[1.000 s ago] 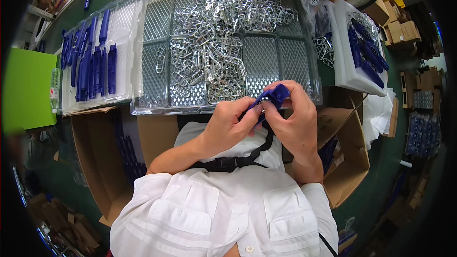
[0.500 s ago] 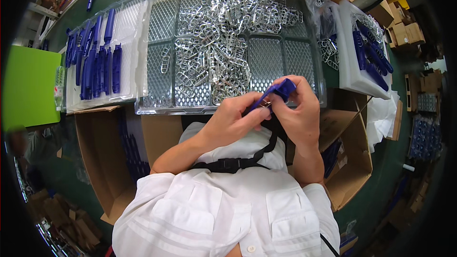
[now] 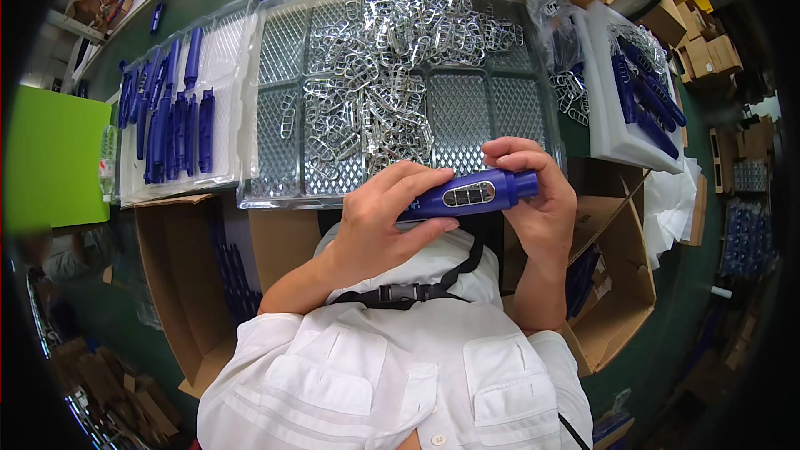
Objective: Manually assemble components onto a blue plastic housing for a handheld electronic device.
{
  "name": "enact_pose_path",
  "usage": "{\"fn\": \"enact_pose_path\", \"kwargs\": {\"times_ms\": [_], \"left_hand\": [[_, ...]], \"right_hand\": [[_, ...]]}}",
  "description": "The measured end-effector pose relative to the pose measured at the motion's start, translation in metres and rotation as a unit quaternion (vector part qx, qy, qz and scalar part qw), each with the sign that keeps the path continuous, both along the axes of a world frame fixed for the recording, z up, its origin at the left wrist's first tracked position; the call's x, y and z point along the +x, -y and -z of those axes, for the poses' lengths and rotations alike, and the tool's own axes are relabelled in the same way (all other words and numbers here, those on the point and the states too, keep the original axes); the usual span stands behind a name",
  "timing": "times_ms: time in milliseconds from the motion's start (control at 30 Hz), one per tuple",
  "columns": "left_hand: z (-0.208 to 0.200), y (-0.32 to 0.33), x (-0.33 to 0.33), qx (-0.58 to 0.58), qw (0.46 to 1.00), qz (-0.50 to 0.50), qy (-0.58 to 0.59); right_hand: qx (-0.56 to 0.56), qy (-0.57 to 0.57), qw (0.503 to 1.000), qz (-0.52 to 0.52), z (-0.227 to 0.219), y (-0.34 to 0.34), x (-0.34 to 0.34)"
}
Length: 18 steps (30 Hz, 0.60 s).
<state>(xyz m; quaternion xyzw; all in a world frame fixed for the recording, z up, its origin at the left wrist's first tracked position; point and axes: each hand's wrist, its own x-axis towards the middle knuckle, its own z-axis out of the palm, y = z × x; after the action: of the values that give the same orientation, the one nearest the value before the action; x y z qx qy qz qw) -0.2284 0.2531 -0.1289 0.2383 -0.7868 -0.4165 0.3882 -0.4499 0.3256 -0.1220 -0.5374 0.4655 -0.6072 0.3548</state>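
A blue plastic casing point(image 3: 433, 202), long and rounded, lies level between my two hands, just in front of the parts tray. A silver slotted metal frame point(image 3: 468, 193) is set into its upper face. My left hand point(image 3: 387, 212) wraps the casing's left end, thumb below and fingers above. At the narrower right end, my right hand point(image 3: 537, 200) grips it between thumb and fingers, with the index finger raised and bent. Beyond my hands, a clear compartment tray point(image 3: 458, 117) holds a heap of loose silver metal frames point(image 3: 400, 58).
On the left, a white tray point(image 3: 225, 58) holds several blue casings point(image 3: 158, 133). A white foam box point(image 3: 602, 100) with blue casings and metal frames stands right. Open cardboard boxes point(image 3: 179, 283) flank me below the table edge. A green panel point(image 3: 58, 158) and a plastic bottle point(image 3: 108, 162) are far left.
The blue casing has turned from a tilted, edge-on pose to lying level, its metal frame now facing up. My left hand has moved slightly left, and my right hand slightly right and down.
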Motion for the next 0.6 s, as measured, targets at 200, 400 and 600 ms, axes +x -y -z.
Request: {"fn": "enact_pose_path", "kwargs": {"times_ms": [200, 400, 600], "left_hand": [[0.000, 0.003, 0.001, -0.024, 1.000, -0.013, 0.014], [-0.003, 0.004, 0.002, -0.050, 0.997, -0.045, 0.034], [-0.008, 0.008, -0.001, -0.133, 0.989, -0.031, 0.058]], "right_hand": [[0.008, -0.011, 1.000, 0.002, 0.007, 0.005, -0.001], [0.016, 0.016, 1.000, 0.000, 0.012, 0.011, 0.000], [0.040, 0.031, 0.999, 0.019, 0.019, 0.008, -0.008]]}}
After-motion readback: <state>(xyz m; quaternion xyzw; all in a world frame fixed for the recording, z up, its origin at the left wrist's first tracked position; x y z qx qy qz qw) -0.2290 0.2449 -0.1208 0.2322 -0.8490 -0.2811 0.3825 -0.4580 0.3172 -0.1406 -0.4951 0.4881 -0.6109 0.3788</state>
